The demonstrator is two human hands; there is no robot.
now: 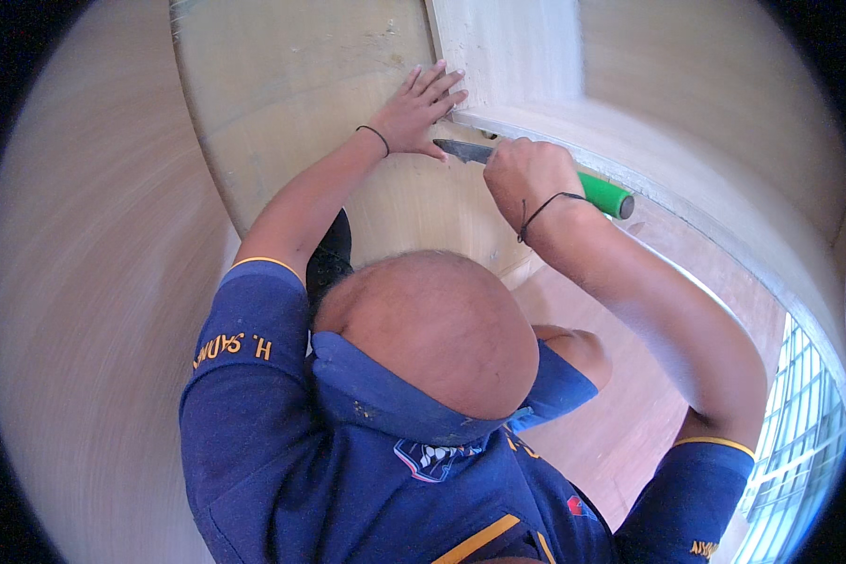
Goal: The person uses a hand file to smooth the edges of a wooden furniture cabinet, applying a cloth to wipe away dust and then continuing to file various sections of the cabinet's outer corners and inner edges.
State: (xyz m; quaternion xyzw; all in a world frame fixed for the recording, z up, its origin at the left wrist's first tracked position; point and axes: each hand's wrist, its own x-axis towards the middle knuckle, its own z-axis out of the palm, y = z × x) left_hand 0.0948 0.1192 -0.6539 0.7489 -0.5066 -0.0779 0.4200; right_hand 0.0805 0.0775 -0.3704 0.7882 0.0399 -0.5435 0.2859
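My left hand [421,113] lies flat with fingers spread on a pale wooden board [301,113]. Its fingertips reach a raised whitish panel [508,56], where board and panel meet. In my right hand [534,174], closed in a fist, is a knife with a green handle [607,195] that sticks out behind the fist. The dark blade [462,150] points left, low over the board, and its tip is close to my left thumb. Whether the blade touches the board, I cannot tell. A small dark spot [490,134] shows beside the blade at the panel's edge.
A long whitish ledge [705,226] curves from the panel down the right side, beside my right forearm. Reddish floor [620,376] shows below the board. A barred, bright window or grille [799,432] stands at the lower right. The board's curved edge [195,122] runs along the left.
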